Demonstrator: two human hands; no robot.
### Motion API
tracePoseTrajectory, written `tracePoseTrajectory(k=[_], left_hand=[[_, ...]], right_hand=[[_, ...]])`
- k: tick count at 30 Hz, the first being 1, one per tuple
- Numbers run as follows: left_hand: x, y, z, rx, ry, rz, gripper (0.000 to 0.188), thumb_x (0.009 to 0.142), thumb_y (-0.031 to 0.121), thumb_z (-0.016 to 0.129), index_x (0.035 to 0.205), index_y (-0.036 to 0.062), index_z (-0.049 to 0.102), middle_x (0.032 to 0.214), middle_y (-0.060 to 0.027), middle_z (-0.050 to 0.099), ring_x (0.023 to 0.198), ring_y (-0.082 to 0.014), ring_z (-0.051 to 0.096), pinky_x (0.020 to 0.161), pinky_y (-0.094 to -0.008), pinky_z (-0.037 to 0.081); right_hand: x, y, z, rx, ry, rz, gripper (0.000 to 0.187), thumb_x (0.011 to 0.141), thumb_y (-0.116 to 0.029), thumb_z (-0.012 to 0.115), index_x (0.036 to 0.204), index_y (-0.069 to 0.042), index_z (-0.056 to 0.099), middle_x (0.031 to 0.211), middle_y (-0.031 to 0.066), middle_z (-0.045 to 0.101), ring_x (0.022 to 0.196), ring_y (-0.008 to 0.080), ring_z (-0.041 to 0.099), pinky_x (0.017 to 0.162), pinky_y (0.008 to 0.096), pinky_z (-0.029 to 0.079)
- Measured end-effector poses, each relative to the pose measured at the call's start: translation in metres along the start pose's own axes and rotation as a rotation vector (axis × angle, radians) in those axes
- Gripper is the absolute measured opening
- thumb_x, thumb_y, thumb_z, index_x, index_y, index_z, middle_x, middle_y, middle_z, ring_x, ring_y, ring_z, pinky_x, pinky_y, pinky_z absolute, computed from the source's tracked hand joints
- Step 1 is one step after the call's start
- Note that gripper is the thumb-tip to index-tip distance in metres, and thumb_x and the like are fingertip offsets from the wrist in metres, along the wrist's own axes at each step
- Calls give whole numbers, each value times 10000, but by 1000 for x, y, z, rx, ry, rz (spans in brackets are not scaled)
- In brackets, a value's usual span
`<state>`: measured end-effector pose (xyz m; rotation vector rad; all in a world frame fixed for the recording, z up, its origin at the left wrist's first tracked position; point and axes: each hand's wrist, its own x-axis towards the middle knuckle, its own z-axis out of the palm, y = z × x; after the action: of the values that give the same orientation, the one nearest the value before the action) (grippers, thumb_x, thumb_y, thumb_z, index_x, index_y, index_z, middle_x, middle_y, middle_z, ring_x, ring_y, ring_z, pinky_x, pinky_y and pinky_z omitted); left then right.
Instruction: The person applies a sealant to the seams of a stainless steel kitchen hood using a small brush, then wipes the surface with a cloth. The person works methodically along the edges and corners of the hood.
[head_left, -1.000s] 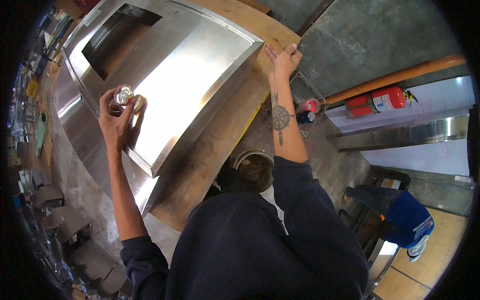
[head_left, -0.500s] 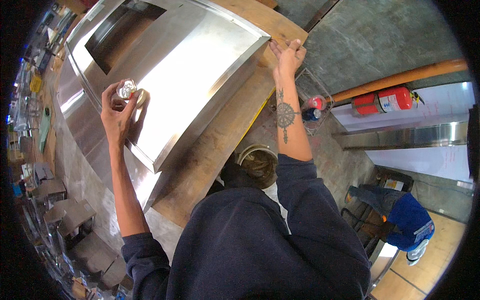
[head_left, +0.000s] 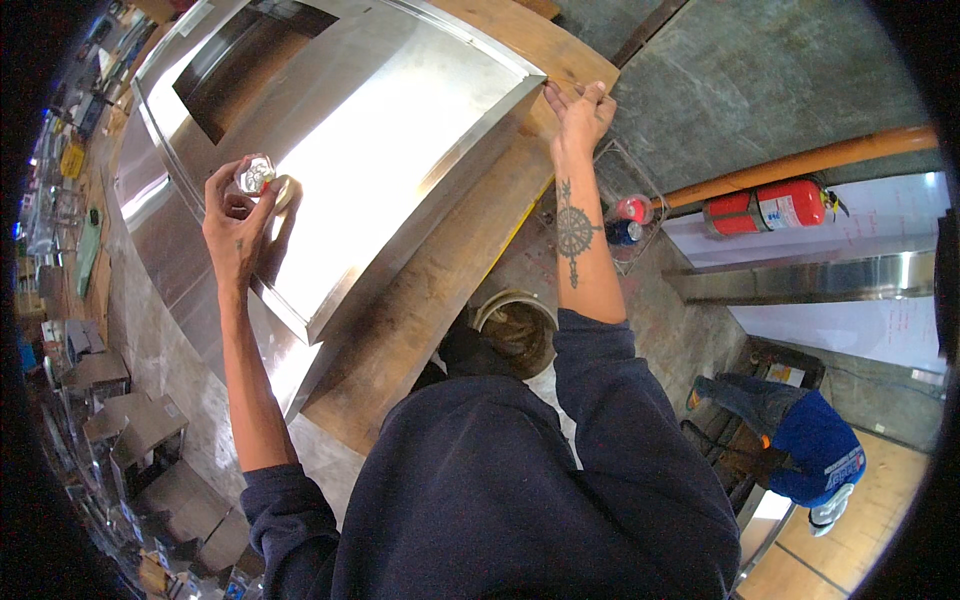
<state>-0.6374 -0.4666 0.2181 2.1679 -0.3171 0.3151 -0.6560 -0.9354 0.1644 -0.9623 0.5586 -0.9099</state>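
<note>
My left hand [head_left: 232,225] is closed around a small shiny silver object [head_left: 256,174] with a rounded, patterned face and a red spot. The hand holds it just over the bright stainless-steel panel [head_left: 385,115], near its lower left side, and its reflection shows in the metal. The panel has folded edges and a dark rectangular opening [head_left: 250,65]. At the panel's right corner is my right hand [head_left: 582,118], its fingers bent and apart. One fingertip lies against or very near the corner; I cannot make out anything between the fingers. A wooden board [head_left: 420,300] supports the panel.
On the right, a red fire extinguisher [head_left: 765,208] lies near an orange pipe [head_left: 800,165]. A bucket [head_left: 515,330] and a wire basket [head_left: 625,175] with cans stand beyond the board. A person in blue [head_left: 820,445] bends at lower right. Metal boxes [head_left: 145,430] line the left.
Almost nothing differs. Both hands keep their places at the panel, and the view has shifted very slightly.
</note>
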Motion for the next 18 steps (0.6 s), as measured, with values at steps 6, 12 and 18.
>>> tracePoseTrajectory(k=[6, 12, 18], left_hand=[[1, 3, -1, 12, -6, 1, 570, 916, 268, 857, 1407, 107, 615, 1112, -123, 765, 829, -153, 718, 713, -325, 598], [-1, 5, 1, 38, 21, 45, 491, 930, 221, 822, 1353, 103, 602, 1246, -126, 752, 966, -229, 766, 775, -364, 632], [7, -9, 1, 28, 89, 164, 642, 865, 371, 887, 1363, 120, 569, 1191, -124, 740, 977, -242, 730, 834, -386, 612]], right_hand=[[0, -2, -1, 29, 0, -2, 385, 1157, -297, 449, 1280, 42, 313, 1250, 240, 478, 973, 484, 734, 828, 518, 696], [4, -10, -18, 125, 23, 71, 299, 1126, -245, 506, 1263, -5, 392, 1133, 260, 639, 919, 425, 750, 767, 471, 689], [-70, -60, 11, -38, -80, -68, 293, 1124, -293, 577, 1177, -14, 502, 1054, 139, 639, 886, 257, 699, 738, 370, 596]])
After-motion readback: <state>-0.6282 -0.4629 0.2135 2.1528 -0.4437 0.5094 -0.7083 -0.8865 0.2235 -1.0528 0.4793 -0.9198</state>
